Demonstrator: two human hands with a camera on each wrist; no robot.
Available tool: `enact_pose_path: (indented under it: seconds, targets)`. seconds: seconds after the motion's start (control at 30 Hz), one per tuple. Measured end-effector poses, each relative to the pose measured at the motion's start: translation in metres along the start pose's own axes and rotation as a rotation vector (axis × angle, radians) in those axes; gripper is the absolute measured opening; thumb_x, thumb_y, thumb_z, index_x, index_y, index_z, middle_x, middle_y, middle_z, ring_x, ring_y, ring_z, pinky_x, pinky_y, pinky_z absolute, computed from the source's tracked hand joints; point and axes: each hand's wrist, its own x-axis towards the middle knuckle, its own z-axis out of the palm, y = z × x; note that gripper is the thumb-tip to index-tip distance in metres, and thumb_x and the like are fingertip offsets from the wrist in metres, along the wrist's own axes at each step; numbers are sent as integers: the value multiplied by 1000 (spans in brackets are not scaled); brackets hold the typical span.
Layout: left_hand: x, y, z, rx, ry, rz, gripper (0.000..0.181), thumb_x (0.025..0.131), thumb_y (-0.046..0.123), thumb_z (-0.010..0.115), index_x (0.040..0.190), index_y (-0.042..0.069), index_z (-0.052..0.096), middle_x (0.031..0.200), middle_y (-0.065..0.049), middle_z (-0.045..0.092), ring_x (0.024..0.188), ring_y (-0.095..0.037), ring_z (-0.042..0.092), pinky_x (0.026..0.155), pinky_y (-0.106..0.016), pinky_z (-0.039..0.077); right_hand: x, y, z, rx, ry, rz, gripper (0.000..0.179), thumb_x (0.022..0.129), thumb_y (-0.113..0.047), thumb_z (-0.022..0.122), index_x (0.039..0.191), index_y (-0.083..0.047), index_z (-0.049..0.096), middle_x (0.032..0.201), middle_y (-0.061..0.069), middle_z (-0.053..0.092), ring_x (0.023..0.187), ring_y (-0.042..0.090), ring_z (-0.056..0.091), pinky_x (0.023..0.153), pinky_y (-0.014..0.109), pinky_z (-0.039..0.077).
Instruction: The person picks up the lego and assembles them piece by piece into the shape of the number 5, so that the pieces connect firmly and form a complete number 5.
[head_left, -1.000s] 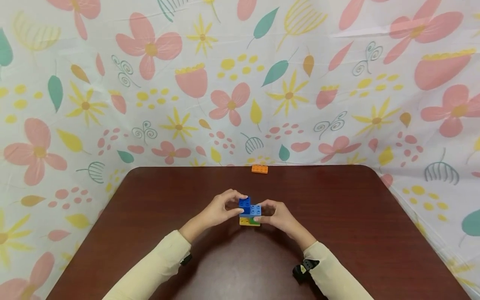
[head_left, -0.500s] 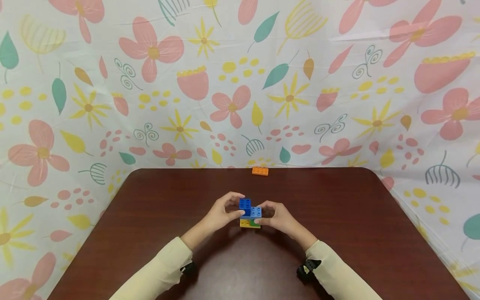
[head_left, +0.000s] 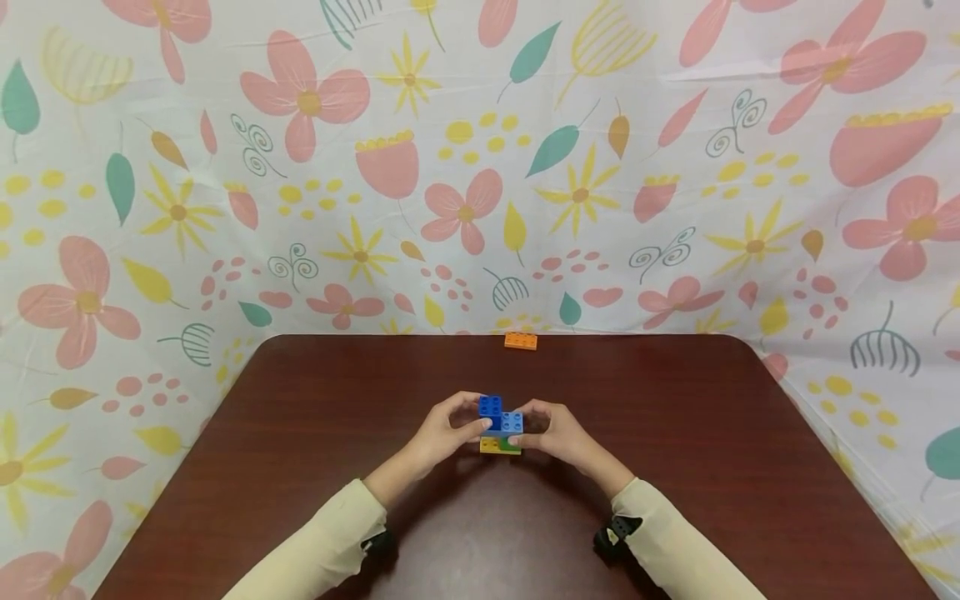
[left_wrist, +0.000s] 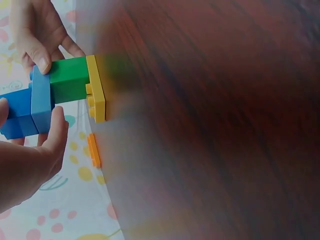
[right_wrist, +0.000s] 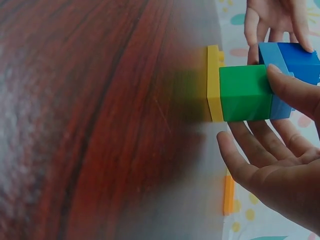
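In the head view a stack of toy building bricks stands between the two hands. Its base is a thin yellow brick [head_left: 489, 446], lying on the table, with a green brick [right_wrist: 245, 94] over one end. Across the green one lies a light blue brick [left_wrist: 42, 97], jutting out past it to the left. A dark blue brick [head_left: 491, 407] sits on the light blue one's left end. My left hand [head_left: 444, 429] grips the dark blue brick, thumb in front and fingers behind. My right hand [head_left: 558, 433] holds the stack from the right, thumb at the green and light blue joint.
An orange flat brick [head_left: 521, 341] lies at the far edge of the dark brown table [head_left: 645, 392]. Behind and beside the table hangs a white cloth [head_left: 480, 108] with flower prints. A dark strap [head_left: 624, 528] shows at the right sleeve.
The left fingertips have slid from the dark blue brick's top edge down behind it. The right hand and the stack stay nearly still; the head view has shifted slightly.
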Motion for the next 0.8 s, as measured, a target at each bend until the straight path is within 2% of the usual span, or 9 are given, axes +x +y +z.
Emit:
enact_pose_path:
  seconds: [0.13,0.4,0.57,0.67,0.8]
  targets:
    - [3,-12,-1,-28,2,-9,39,91,5,65,129,6,56,119,-18,58,103,-29,61,83,-53,52,0,1,-1,1,-8,-12,29,83,-8,75,109,1,65,100,16,67,87,29,62,78,35,52]
    - [2,-12,-1,-49,8,2,40,90,5,66,129,7,57,119,-17,59,106,-31,60,83,-51,53,1,5,-1,-16,-22,-39,29,84,-9,74,110,1,64,102,15,67,90,29,63,80,37,53]
    - [1,-13,-1,-52,14,0,40,90,6,67,129,7,58,118,-17,60,105,-31,60,83,-50,54,10,25,0,-58,-23,-72,30,84,-9,75,110,-1,63,103,14,67,92,28,63,81,40,54]
    - [1,-13,-1,-55,17,-4,41,89,6,68,129,6,58,117,-17,60,104,-30,60,83,-49,54,15,36,-2,-103,-49,-96,31,84,-11,75,112,-4,62,104,11,67,94,25,63,81,38,55]
    - [1,-13,-1,-52,19,-3,41,89,6,68,128,5,58,117,-16,60,105,-30,60,83,-49,54,19,37,-9,-156,-114,-125,32,84,-15,76,112,-7,62,106,8,67,97,23,63,80,34,56]
